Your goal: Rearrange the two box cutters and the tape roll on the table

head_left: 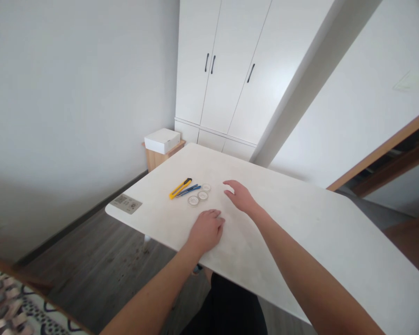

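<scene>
My left hand [206, 230] rests on the white table [282, 204] near its front edge. Its fingers are curled together, and a small greyish patch shows at the fingertips, too unclear to name. Farther right, my right hand [240, 195] is held with thumb and fingers apart, nothing between them. Three small clear tape rolls lie beyond my left hand: one roll [193, 200] at the left, another roll [202, 196] beside it, and a third roll [206, 187] behind. To their left are a yellow utility knife [180, 189] and blue pens [189, 190], lying close together.
A grey printed label [126, 204] is stuck on the table's left corner. Behind the table, a white box [162, 140] sits on a wooden stand [155, 160]. White cupboards [230, 70] line the back wall. Patterned fabric [31, 309] shows at lower left.
</scene>
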Action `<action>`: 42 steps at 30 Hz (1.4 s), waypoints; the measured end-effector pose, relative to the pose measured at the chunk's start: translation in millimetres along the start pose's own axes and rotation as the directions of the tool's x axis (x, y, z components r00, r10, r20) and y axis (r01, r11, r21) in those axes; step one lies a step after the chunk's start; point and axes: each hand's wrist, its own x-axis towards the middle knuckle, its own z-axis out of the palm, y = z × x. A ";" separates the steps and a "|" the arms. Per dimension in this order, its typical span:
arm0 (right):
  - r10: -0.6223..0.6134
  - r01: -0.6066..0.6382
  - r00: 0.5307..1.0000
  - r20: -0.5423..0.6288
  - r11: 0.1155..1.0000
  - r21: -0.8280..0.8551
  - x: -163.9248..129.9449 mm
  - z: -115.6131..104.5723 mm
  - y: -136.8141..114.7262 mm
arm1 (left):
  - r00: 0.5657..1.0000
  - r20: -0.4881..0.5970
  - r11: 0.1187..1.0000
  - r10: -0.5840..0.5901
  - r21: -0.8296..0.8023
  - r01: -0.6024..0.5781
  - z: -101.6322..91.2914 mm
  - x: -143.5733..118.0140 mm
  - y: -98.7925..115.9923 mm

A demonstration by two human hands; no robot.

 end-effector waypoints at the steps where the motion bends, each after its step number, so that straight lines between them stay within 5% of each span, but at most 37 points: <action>1: 0.075 -0.075 0.997 -0.030 0.997 0.003 -22.3 -4.6 18.1 | 1.000 -0.002 1.000 0.002 0.003 -0.002 0.4 0.1 -0.1; 7: 0.445 -0.450 0.886 -0.130 0.893 -0.011 -154.9 -25.4 91.5 | 1.000 -0.022 1.000 0.009 0.011 -0.009 1.8 0.6 -0.4; 15: 0.489 -0.497 0.867 -0.094 0.844 -0.202 -250.6 -46.1 108.9 | 0.998 -0.002 0.997 0.060 0.046 -0.060 5.0 1.6 -8.8; 26: 0.455 -0.439 0.891 -0.008 0.854 -0.281 -282.2 -47.7 102.7 | 0.998 0.033 0.996 0.048 0.077 -0.050 3.1 1.2 -12.2; 42: 0.468 -0.467 0.881 -0.067 0.839 -0.279 -289.8 -49.1 101.9 | 0.997 0.035 0.992 0.067 0.101 -0.070 5.9 0.9 -16.2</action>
